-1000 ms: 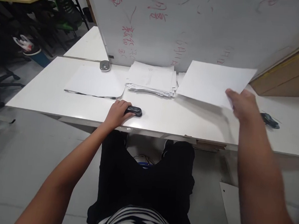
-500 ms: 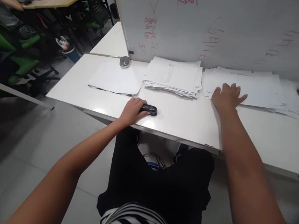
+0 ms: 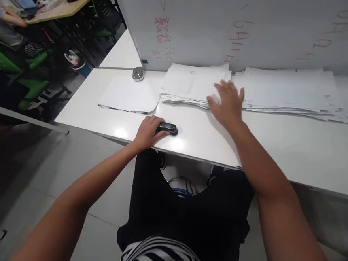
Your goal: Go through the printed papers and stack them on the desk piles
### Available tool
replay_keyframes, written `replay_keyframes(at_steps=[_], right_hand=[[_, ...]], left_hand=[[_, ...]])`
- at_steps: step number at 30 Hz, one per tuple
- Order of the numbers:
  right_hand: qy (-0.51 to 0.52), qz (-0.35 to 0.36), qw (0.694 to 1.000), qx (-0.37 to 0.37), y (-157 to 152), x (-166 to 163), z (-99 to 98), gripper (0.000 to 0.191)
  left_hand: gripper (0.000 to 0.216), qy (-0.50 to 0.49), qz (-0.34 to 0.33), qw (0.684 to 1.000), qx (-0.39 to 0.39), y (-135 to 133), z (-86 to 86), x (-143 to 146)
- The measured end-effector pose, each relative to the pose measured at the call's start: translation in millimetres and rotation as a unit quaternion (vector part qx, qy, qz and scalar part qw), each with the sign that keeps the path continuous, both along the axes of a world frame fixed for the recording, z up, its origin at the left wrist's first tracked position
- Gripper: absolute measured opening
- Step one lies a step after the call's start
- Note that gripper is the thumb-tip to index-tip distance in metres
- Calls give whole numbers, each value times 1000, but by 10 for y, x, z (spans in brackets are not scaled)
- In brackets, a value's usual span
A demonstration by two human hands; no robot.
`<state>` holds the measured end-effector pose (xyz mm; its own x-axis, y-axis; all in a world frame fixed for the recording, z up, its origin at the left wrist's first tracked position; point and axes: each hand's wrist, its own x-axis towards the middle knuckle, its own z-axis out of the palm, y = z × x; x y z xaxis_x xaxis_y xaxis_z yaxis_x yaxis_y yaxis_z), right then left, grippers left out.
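Observation:
My left hand (image 3: 147,133) rests at the near edge of the white table (image 3: 282,144), its fingers closed round a small black stapler (image 3: 168,128). My right hand (image 3: 227,103) is open with fingers spread, hovering over the right end of the middle stack of white paper (image 3: 193,85). To the right lies a wider spread of paper sheets (image 3: 293,92). A single white sheet (image 3: 130,96) lies at the left.
A whiteboard (image 3: 262,24) with red writing stands along the table's far edge. A small grey round object (image 3: 138,73) sits by its foot. Green chairs (image 3: 11,71) and another desk with a person are at far left.
My right hand put the sheet on the right pile, then moved left to the middle stack. My left hand stayed on the stapler. The view shifted.

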<state>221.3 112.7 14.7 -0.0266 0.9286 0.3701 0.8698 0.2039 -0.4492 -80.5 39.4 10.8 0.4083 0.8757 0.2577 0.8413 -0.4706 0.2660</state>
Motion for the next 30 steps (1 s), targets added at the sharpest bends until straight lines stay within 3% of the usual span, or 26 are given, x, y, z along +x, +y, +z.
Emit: replay_keyframes(at_steps=[2, 4, 9, 14, 17, 21, 26, 30], right_hand=[[-27, 54, 996, -61, -15, -57, -64, 50], [-28, 53, 995, -84, -11, -64, -112, 49], [-30, 0, 998, -54, 0, -65, -128, 39], [-113, 39, 992, -26, -40, -68, -42, 30], [-167, 65, 984, -15, -79, -48, 34, 35], [-213, -5, 977, 6, -96, -23, 65, 44], [-170, 6, 985, 25, -68, -31, -47, 42], [-140, 9, 990, -23, -41, -57, -89, 51]], left_hand=[[32, 2, 3, 1000, 3, -6, 6, 3], [32, 5, 5, 1000, 2, -10, 7, 4], [33, 5, 8, 1000, 1, -11, -13, -2], [34, 9, 3, 1000, 10, -5, -25, -14], [34, 9, 6, 1000, 8, -6, -20, -14], [34, 7, 9, 1000, 8, -6, -19, -15], [33, 8, 5, 1000, 14, -2, -22, -13], [33, 2, 18, 1000, 13, -11, -17, -3]])
